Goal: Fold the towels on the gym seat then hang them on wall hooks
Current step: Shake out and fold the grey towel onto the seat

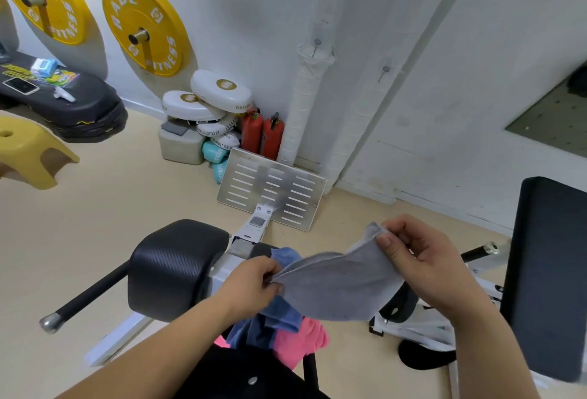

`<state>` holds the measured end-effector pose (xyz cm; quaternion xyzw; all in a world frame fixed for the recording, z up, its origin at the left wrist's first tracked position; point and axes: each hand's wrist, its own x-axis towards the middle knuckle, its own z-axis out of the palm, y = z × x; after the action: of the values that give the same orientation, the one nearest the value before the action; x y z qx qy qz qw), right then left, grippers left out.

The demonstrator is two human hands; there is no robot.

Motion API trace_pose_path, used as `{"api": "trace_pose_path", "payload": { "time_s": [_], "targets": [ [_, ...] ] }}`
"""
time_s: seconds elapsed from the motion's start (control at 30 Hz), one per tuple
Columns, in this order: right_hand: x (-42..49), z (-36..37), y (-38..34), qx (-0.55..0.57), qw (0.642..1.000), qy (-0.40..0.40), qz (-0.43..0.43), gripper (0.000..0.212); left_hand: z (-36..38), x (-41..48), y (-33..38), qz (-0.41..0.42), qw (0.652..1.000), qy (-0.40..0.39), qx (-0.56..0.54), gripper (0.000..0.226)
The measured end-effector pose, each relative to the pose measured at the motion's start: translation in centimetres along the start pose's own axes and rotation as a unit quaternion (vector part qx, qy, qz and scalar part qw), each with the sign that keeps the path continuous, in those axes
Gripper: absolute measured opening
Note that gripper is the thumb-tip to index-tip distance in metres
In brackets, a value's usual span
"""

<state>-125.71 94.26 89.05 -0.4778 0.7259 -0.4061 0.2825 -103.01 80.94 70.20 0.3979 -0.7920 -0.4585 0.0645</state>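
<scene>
Left hand: fingers curled, pinching the lower left corner of a soft grey terry-cloth towel.
Right hand: thumb and fingers pinch the opposite corner, held higher and farther out than the left hand.
Grey towel: in the air, stretched between the two hands. Its top edge shows two layers, so it looks folded over once.
Crumpled blue cloth towel: just beneath the left hand, unfolded.
Bright pink cloth towel: lower, between and below both hands, partly under the blue one, unfolded.
Black padded gym seat: under the pile, below the left forearm.
Small metal wall hooks: high on the white wall, well beyond the right hand, nothing hanging on them.
Done: probably the first fold of the grey towel only.
Left: finish the grey towel, fold the blue and pink, hang all three.
Count of towels: three, one of each colour.
Count of hooks: two visible.
Count of round yellow weight plates: two, far beyond the left hand.
Count of red fire extinguishers: two.
</scene>
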Motion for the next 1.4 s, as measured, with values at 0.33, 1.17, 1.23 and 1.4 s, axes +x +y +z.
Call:
{"api": "trace_pose_path", "payload": {
  "time_s": [0.33, 1.17, 1.23, 1.4],
  "targets": [
    [1.0, -1.8, -0.2, 0.141, 0.984, -0.107, 0.009, 0.013, 0.6, 2.4, 4.3, 0.030, 0.981, -0.180, -0.063, 0.098],
    [6.0, 10.7, 10.3, 0.072, 0.955, 0.094, 0.273, 0.023, -9.7, 0.1, -5.1, -0.167, 0.961, 0.133, -0.177, 0.025],
    [6.2, 14.0, 9.9, 0.104, 0.945, 0.080, 0.299, 0.024, -10.9, -0.2, -6.4, -0.178, 0.964, 0.172, -0.099, 0.022],
    [7.6, 22.8, 8.5, 0.136, 0.931, 0.057, 0.334, 0.028, -15.7, -0.6, -10.7, -0.254, 0.936, 0.212, -0.116, 0.024]
  ]
}}
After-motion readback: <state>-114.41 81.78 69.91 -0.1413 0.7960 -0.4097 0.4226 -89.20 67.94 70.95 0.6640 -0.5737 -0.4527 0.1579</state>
